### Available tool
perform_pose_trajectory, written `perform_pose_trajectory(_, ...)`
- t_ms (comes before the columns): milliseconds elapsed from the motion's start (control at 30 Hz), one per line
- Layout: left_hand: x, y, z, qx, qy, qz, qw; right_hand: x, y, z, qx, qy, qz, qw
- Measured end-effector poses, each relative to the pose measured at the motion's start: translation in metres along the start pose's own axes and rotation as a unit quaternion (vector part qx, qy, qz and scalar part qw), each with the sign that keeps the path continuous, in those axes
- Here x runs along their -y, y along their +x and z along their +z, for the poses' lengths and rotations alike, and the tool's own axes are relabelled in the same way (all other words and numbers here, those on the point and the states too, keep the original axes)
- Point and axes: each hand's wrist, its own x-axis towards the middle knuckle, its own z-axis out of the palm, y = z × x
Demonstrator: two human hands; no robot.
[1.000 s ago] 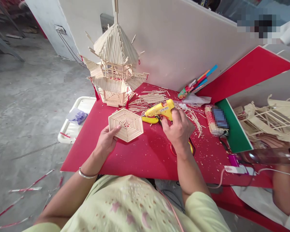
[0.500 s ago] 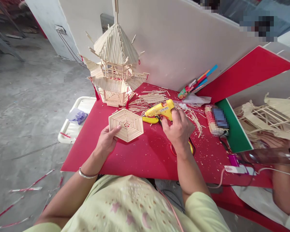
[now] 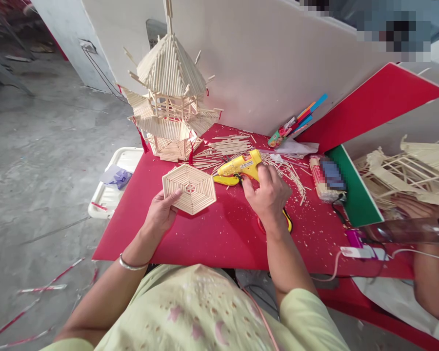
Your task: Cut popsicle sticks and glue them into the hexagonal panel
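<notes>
My left hand pinches the left edge of a hexagonal panel made of thin wooden sticks, thumb on top and the other fingers beneath. Concentric rings of sticks surround its small centre opening. In my right hand is the handle of a yellow hot glue gun; its nozzle points left, just above and beyond the panel's right corner. Beneath the gun lies a yellow-handled tool, partly covered. Behind the panel stands a stick-built pagoda model with red tassels.
Loose sticks and crumbs litter the red table. A pen holder leans by the wall. To the right are a stick bundle with a phone, a green board, a power strip and another person's arm.
The view has shifted slightly. Both hands keep hold of the panel and the glue gun, with hardly any movement.
</notes>
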Motion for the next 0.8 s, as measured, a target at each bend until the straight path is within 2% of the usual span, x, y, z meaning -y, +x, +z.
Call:
perform_pose_trajectory(533,0.003,0.004,0.001,0.002,-0.027,-0.086,0.996,0.005,-0.004,0.009,-0.015,0.025,0.032,0.999)
perform_pose_trajectory(700,0.002,0.003,0.0,0.012,-0.026,-0.075,0.997,0.007,-0.003,0.011,-0.022,0.027,0.032,0.999)
perform_pose_trajectory(800,0.002,-0.001,0.001,0.01,-0.003,-0.026,1.0,0.008,0.0,0.01,-0.038,0.026,0.035,0.998)
